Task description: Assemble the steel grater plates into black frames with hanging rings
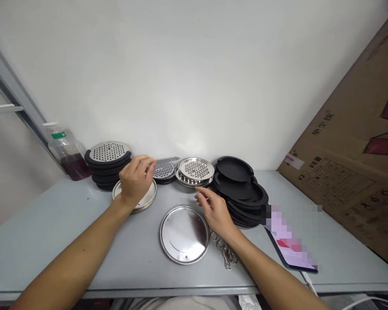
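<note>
My left hand [137,178] is closed in a pinch above a stack of round metal plates [148,196]. At its fingertips a thin grater disc [168,160] shows almost edge-on, small teeth upward. Below that disc lies another perforated grater disc [164,170] on a dark base. My right hand [215,211] hovers with thumb and forefinger apart, holding nothing visible. Just beyond it sit stacked shiny grater discs [195,170]. A round shiny metal lid-like plate [185,234] lies flat on the table, left of my right wrist.
Black ring-shaped holders [242,185] are piled at the right. Several metal rings and clips [224,252] lie under my right forearm. A phone [291,241] with a cable, a cardboard box [349,172], a stack topped by a perforated disc [110,151] and a bottle [67,155] flank the table.
</note>
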The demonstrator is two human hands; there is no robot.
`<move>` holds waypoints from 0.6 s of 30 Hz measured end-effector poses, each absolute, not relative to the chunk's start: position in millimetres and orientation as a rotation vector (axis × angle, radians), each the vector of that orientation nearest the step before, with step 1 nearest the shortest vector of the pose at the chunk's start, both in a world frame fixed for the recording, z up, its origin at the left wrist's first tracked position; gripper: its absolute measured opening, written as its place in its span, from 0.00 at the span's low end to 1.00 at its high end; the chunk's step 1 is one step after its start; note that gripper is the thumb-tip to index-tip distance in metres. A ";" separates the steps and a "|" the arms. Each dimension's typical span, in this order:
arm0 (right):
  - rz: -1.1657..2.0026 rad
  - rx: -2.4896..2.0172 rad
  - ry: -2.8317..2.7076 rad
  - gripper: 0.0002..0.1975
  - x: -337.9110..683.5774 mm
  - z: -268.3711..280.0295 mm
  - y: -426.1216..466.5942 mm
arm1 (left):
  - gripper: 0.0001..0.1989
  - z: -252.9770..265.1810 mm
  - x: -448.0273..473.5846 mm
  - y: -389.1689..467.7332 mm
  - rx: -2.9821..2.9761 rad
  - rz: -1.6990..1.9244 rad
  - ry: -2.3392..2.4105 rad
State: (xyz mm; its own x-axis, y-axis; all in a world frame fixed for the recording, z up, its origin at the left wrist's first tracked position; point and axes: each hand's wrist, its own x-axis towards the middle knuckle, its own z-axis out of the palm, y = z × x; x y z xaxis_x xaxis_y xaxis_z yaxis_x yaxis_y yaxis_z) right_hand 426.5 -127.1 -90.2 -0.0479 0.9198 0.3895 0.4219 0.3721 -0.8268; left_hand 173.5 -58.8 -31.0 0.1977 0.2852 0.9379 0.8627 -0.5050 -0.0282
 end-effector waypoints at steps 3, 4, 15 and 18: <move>0.966 -1.068 -1.340 0.21 427.0 -84.7 -125.5 | 0.08 -35.5 187.5 -83.1 -2.089 -1.302 -0.840; 1.051 -1.016 -1.255 0.22 427.1 -83.4 -124.7 | 0.09 -38.6 191.2 -90.4 -2.162 -1.286 -0.780; 1.233 -1.111 -1.217 0.20 428.5 -85.6 -120.2 | 0.11 -64.2 201.1 -132.1 -2.602 -1.103 -0.442; 1.256 -1.139 -1.268 0.19 428.7 -86.8 -121.9 | 0.10 -64.4 205.3 -139.5 -2.728 -1.011 -0.486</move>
